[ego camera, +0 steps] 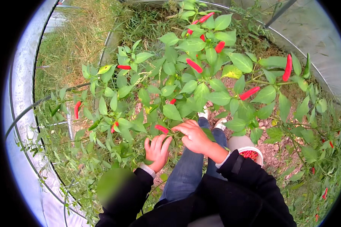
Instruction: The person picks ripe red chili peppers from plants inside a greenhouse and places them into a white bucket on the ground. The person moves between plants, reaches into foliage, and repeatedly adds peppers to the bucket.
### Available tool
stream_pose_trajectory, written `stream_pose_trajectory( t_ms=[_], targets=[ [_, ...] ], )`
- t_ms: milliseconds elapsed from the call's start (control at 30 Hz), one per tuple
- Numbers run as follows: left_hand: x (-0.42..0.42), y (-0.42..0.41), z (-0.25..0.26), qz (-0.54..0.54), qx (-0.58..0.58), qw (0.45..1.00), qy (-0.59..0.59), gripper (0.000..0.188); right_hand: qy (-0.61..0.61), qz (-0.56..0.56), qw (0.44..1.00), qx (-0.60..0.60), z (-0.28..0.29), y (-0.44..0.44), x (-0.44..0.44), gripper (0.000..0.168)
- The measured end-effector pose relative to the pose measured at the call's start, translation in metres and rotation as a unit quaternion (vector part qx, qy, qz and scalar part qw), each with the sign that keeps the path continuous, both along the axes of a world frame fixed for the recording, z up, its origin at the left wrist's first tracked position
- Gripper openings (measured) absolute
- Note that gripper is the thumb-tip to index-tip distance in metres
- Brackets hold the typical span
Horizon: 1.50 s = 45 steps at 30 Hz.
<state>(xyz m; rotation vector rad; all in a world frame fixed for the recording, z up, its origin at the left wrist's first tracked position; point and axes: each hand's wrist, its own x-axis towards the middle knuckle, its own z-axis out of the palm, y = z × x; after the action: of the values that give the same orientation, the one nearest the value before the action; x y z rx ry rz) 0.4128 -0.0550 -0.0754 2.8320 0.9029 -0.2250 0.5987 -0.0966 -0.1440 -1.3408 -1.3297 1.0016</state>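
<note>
A red chili pepper (161,129) hangs among green leaves between my two hands, low in the middle of the plant. My left hand (158,151) is just below it, fingers spread and fingertips close to the pepper. Over to the right is my right hand (194,136), its index finger pointing at the stem and its thumb bent beneath; whether it pinches a stem cannot be told. More red chilies hang above, such as one in the upper middle (194,65), one at the right (249,93) and one farther right (287,67).
A white bucket (261,159) holding picked red chilies stands on bare soil to the right of my legs. Chili branches spread on both sides. A dark curved hose or pipe (31,107) crosses at the left, by pale plastic sheeting (24,65). Dry grass grows behind.
</note>
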Motion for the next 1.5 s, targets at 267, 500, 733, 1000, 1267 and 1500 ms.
stream_pose_trajectory(
  t_ms=[267,500,733,1000,1267,1500],
  targets=[
    [0.006,-0.011,0.005,-0.026,0.009,0.999,-0.046,0.046,-0.059,-0.007,0.998,0.018,0.019,-0.015,0.008,0.018],
    [0.013,-0.006,0.014,0.017,-0.044,0.992,-0.117,0.045,-0.112,-0.047,0.993,0.000,0.025,-0.018,0.008,0.017],
    [0.018,0.002,0.026,0.125,-0.137,0.954,-0.235,0.053,-0.228,0.009,0.965,0.129,0.028,-0.018,0.015,0.014],
    [0.026,0.002,0.019,0.092,-0.078,0.968,-0.219,0.027,0.085,-0.117,0.936,-0.320,0.027,-0.042,-0.015,0.015],
    [0.032,-0.002,0.025,0.032,-0.066,0.977,-0.198,0.031,0.549,-0.158,0.676,-0.465,0.045,-0.034,-0.007,0.023],
    [0.025,-0.009,0.020,0.011,-0.032,0.995,-0.096,0.048,0.463,-0.218,0.774,-0.372,0.024,-0.042,-0.022,0.017]
  ],
)
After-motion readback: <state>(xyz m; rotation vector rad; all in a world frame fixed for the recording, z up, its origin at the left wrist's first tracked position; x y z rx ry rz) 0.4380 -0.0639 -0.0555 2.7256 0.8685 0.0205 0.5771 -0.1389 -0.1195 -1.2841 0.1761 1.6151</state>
